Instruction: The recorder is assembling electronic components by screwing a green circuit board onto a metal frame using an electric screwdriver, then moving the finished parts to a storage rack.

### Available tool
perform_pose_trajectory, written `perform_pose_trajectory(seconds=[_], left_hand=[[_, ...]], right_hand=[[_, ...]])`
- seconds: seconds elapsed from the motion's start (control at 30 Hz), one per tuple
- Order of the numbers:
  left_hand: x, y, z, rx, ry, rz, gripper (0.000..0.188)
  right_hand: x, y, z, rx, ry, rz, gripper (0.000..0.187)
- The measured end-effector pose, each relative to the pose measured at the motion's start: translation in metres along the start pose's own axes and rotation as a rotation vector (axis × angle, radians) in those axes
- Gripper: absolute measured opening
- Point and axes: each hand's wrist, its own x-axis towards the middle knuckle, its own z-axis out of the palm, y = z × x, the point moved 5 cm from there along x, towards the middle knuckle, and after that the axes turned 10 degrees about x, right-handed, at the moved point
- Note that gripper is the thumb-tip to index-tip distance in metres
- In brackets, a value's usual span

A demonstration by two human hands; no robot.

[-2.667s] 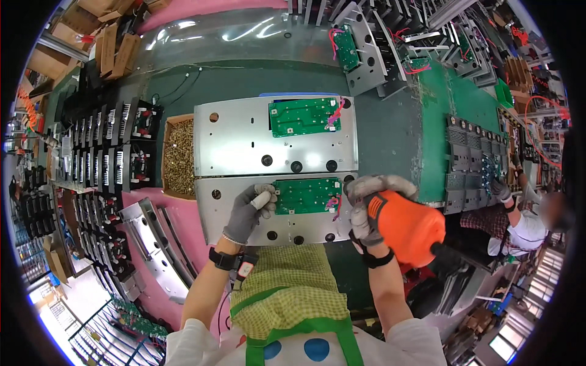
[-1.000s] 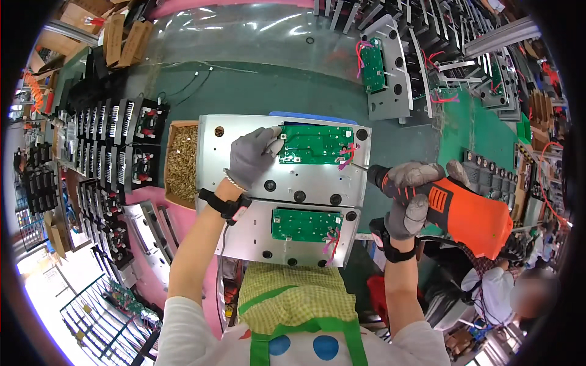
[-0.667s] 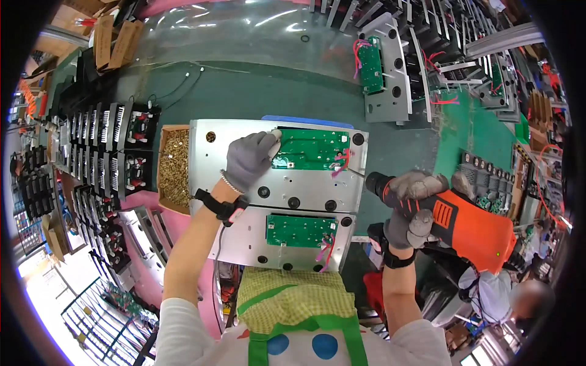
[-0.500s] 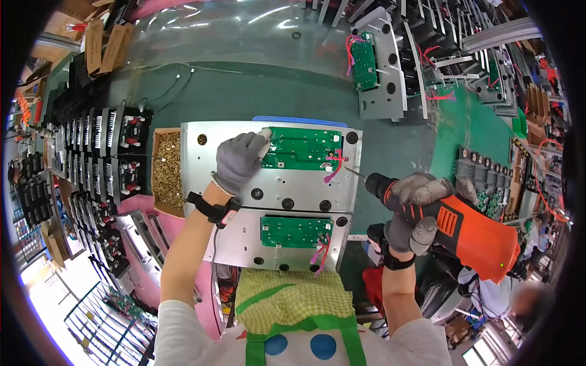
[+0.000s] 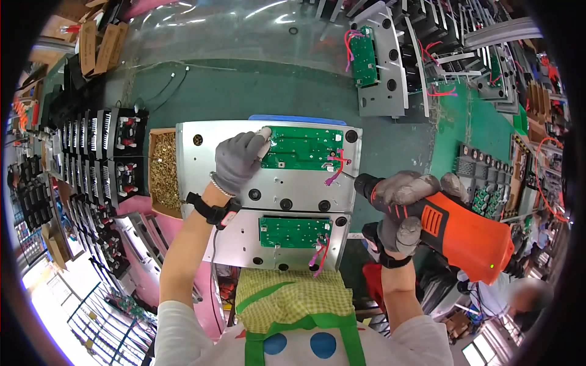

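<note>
1 power driver (image 5: 470,235), gripped in the right hand (image 5: 415,188), has shifted closer to the right edge of the far metal panel (image 5: 207,172); its bit points toward the wires (image 5: 331,180) at the right end of the far circuit board (image 5: 302,148). The left hand (image 5: 238,161) has moved from the near circuit board (image 5: 294,233) to the far board's left end; its fingertips are gathered there, but whether they pinch anything cannot be told. Work therefore appears centred on the far board. Clearance: the near metal panel (image 5: 229,247) lies along the far panel's near edge, and the brown box (image 5: 166,208) stands just beside its left edge. Open room extends over the green mat (image 5: 232,85) beyond the far edge, bounded at right by the standing panel (image 5: 375,100).
</note>
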Motion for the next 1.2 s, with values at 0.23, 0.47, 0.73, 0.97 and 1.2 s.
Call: perform_pose_trajectory(seconds=[0.23, 0.47, 0.73, 0.97, 1.2], left_hand=[[-0.001, -0.003, 0.002, 0.001, -0.032, -0.019, 0.023], [-0.001, -0.004, 0.002, -0.027, -0.044, -0.048, 0.029], [-0.001, -0.004, 0.002, -0.032, -0.048, -0.059, 0.027], [-0.022, -0.01, 0.029, -0.358, -0.129, -0.173, 0.031], [-0.014, -0.002, 0.025, -0.208, -0.083, -0.164, 0.01]], right_hand=[[0.007, 0.0, 0.01, -0.048, -0.025, 0.076, 0.044], [0.009, -0.002, 0.016, -0.075, -0.051, 0.101, 0.031], [-0.005, 0.01, 0.004, -0.368, -0.032, 0.065, 0.071], [-0.033, 0.027, -0.042, -0.571, 0.1, 0.195, 0.053], [-0.014, 0.057, 0.047, -0.449, -0.172, 0.119, 0.048]])
